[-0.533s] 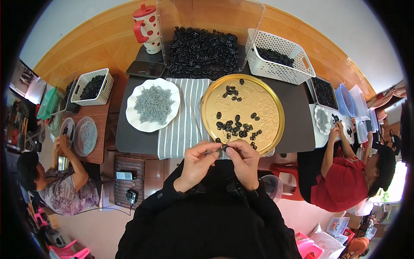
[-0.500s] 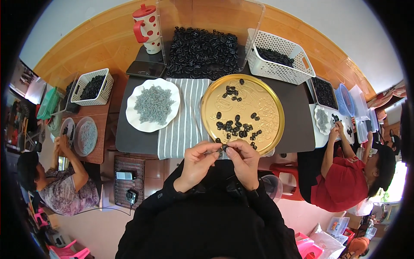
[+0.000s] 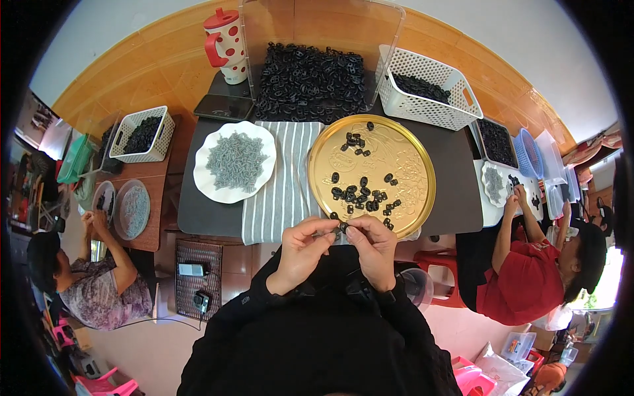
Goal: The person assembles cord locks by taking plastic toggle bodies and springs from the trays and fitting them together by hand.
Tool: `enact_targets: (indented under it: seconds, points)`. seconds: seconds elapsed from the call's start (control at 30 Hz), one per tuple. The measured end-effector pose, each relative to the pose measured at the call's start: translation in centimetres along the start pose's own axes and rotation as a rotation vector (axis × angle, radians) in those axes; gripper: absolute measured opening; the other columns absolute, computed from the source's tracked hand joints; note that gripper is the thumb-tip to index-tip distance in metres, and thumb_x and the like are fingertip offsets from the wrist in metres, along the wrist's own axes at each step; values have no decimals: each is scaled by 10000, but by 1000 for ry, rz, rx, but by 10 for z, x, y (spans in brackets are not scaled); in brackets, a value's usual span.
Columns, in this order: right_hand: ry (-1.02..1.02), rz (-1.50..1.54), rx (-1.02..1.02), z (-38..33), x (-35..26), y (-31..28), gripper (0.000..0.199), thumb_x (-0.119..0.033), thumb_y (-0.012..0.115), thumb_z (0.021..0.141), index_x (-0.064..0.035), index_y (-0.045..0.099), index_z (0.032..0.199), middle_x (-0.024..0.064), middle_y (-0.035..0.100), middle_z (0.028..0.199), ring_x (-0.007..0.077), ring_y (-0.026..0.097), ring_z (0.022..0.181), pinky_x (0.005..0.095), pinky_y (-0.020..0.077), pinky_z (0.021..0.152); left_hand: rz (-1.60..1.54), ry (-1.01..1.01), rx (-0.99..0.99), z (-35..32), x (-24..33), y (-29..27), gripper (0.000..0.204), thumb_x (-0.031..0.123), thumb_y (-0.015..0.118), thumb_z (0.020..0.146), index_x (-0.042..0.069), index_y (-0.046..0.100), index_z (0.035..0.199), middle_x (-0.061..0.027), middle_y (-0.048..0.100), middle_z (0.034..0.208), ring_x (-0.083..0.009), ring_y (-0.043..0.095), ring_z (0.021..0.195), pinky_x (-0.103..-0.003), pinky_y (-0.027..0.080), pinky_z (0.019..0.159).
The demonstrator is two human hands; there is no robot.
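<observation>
Best done slowly: small black part kept steady between fingertips, just over near rim of gold tray, so nothing dropped. Left hand curled, fingers pinched on the part. Right hand likewise curled, thumb and forefinger pressed to same part. Loose black pieces scattered in tray; grey pieces on white plate beside.
</observation>
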State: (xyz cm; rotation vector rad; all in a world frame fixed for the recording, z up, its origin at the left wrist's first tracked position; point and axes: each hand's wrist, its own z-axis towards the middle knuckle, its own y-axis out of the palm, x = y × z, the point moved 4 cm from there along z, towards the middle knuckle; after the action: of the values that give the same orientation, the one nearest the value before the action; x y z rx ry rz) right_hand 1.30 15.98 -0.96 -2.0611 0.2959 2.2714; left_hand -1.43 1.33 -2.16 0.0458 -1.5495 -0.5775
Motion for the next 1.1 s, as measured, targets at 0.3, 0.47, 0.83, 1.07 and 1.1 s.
enact_targets:
  seconds: [0.3, 0.47, 0.83, 1.07, 1.1]
  points:
    - [-16, -8, -37, -1, -4, 8, 84, 46, 593, 863, 43, 621, 941, 30, 604, 832, 72, 546, 763, 197, 429, 699, -33, -4, 21, 0, -2, -1, 249, -55, 584, 859, -3, 652, 1092, -40, 563, 891, -68, 536, 698, -187, 451, 573]
    - [-26, 20, -43, -1, 1, 6, 85, 38, 594, 867, 43, 626, 946, 28, 601, 830, 75, 541, 758, 201, 430, 700, -29, 4, -15, 0, -2, -1, 258, -51, 585, 864, -3, 643, 1110, -43, 562, 901, -82, 547, 734, -198, 474, 598]
    - [-58, 72, -119, -5, 3, 11, 259, 73, 632, 821, 37, 616, 1077, 37, 591, 862, 89, 552, 769, 213, 440, 699, -86, -17, -91, 2, -4, -6, 295, -55, 590, 861, 0, 629, 1149, -46, 566, 911, -96, 541, 776, -209, 474, 621]
    - [-265, -180, -94, -8, 3, 10, 379, 90, 678, 761, 3, 608, 1123, 91, 611, 886, 137, 577, 737, 232, 467, 662, -172, -101, -122, 4, -9, -11, 307, -74, 614, 835, 11, 649, 1128, -53, 591, 892, -100, 547, 725, -207, 469, 612]
    - [-299, -187, -100, -8, 1, 11, 384, 90, 679, 759, -2, 608, 1124, 103, 620, 899, 146, 582, 734, 235, 471, 656, -220, -127, -134, 3, -9, -11, 308, -78, 617, 831, 13, 652, 1123, -57, 597, 895, -101, 550, 708, -208, 471, 609]
